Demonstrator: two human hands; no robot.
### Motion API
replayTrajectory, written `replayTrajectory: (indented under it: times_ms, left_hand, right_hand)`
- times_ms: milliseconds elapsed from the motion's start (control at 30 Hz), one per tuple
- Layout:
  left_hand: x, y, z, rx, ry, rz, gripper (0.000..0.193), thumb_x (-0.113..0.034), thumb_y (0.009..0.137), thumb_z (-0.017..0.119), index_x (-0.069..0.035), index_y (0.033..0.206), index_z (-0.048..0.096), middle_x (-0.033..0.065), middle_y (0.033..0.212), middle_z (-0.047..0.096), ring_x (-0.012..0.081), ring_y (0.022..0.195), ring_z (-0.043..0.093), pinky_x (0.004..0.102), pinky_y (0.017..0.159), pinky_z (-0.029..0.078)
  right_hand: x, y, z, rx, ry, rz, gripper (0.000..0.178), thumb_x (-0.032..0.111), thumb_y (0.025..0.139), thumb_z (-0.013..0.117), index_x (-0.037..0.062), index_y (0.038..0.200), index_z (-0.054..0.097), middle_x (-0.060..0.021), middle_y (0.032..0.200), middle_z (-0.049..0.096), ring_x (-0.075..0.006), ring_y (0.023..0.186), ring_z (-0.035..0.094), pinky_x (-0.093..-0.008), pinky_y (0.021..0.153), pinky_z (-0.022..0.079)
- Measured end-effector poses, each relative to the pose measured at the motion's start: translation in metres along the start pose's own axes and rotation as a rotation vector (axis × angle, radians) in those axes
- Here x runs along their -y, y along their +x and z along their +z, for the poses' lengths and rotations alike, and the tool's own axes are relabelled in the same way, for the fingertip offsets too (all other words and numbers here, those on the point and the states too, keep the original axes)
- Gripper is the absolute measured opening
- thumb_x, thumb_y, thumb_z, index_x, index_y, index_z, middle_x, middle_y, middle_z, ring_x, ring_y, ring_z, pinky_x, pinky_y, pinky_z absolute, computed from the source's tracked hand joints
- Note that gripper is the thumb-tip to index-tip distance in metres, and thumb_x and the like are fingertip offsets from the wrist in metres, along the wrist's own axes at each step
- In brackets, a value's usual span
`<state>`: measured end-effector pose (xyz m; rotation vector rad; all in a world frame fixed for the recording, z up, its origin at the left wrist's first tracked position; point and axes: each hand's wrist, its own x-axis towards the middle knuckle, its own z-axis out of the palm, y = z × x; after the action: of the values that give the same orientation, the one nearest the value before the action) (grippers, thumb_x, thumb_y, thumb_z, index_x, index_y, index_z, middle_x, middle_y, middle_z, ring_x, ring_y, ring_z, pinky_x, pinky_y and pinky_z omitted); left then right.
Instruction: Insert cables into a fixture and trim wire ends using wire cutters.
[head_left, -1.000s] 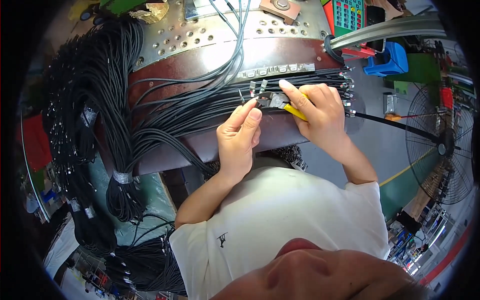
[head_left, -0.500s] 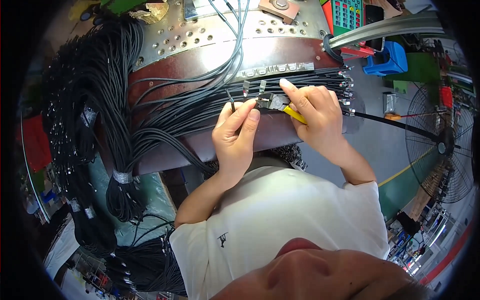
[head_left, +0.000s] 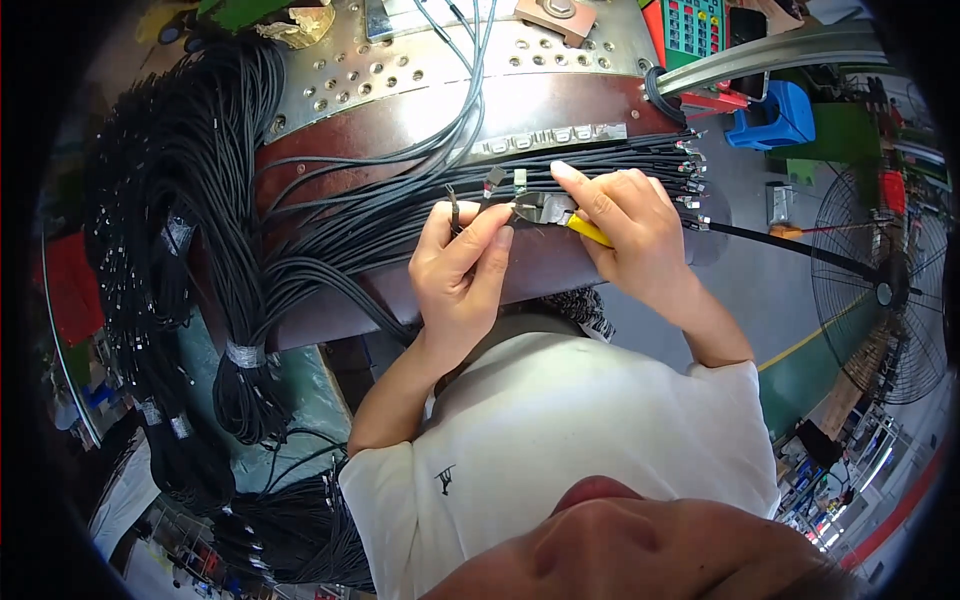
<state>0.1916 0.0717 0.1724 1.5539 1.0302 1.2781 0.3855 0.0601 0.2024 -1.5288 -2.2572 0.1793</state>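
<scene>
My left hand [head_left: 462, 270] is closed on a thin black cable [head_left: 454, 212], whose forked end sticks up above the forefinger. At the tip of my left thumb and forefinger are the jaws of a pair of cutting pliers [head_left: 545, 208]. My right hand [head_left: 635, 225] grips these by their yellow handle, its forefinger stretched out above the tool. Between the jaws and my left fingertips, whatever is pinched is too small to make out. Just behind the jaws, two small flat connector-like pieces, one dark [head_left: 494, 178] and one pale [head_left: 520, 180], stand up over the cables.
Bundled black cables [head_left: 390, 205] lie across the brown bench edge [head_left: 350, 115], their metal-tipped ends at the right. A slotted metal strip [head_left: 550, 138] lies behind them. More cables [head_left: 225, 150] hang at the left. A fan [head_left: 882, 295] and a blue stool [head_left: 775, 118] stand right.
My left hand has shifted slightly left and toward me, tilting the cable end. My right hand and the pliers have moved slightly left, staying at the left fingertips.
</scene>
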Motion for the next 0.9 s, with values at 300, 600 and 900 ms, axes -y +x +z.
replayTrajectory:
  times_ms: [300, 600, 900]
  left_hand:
    - [-0.003, 0.006, -0.006, 0.015, -0.219, -0.251, 0.015, -0.007, 0.087, 0.059, 0.002, 0.098, 0.065, 0.0009, 0.082, 0.048, 0.0043, 0.061, 0.041, 0.0177, 0.053, 0.032]
    - [0.006, 0.003, 0.002, -0.062, -0.504, -0.397, 0.024, -0.009, 0.091, 0.054, 0.002, 0.112, 0.059, 0.0021, 0.089, 0.057, 0.0029, 0.054, 0.039, 0.0174, 0.044, 0.030]
    - [0.003, 0.003, 0.005, -0.070, -0.278, -0.272, 0.023, -0.005, 0.087, 0.058, 0.001, 0.109, 0.062, -0.0005, 0.087, 0.049, 0.0033, 0.066, 0.042, 0.0163, 0.055, 0.034]
  right_hand:
    - [-0.023, 0.005, -0.023, 0.657, 1.784, 0.512, 0.047, -0.001, 0.075, 0.052, 0.0065, 0.121, 0.056, 0.0003, 0.071, 0.056, -0.0068, 0.059, 0.049, -0.0211, 0.051, 0.038]
    - [-0.013, 0.015, -0.005, -0.177, 0.031, -0.117, 0.053, 0.009, 0.064, 0.069, 0.0131, 0.116, 0.059, 0.0004, 0.077, 0.053, -0.0184, 0.068, 0.051, -0.0319, 0.060, 0.038]
    - [-0.006, 0.014, 0.002, -0.113, 0.002, -0.073, 0.054, 0.004, 0.065, 0.069, 0.0103, 0.118, 0.059, -0.0020, 0.077, 0.054, -0.0194, 0.067, 0.052, -0.0318, 0.059, 0.039]
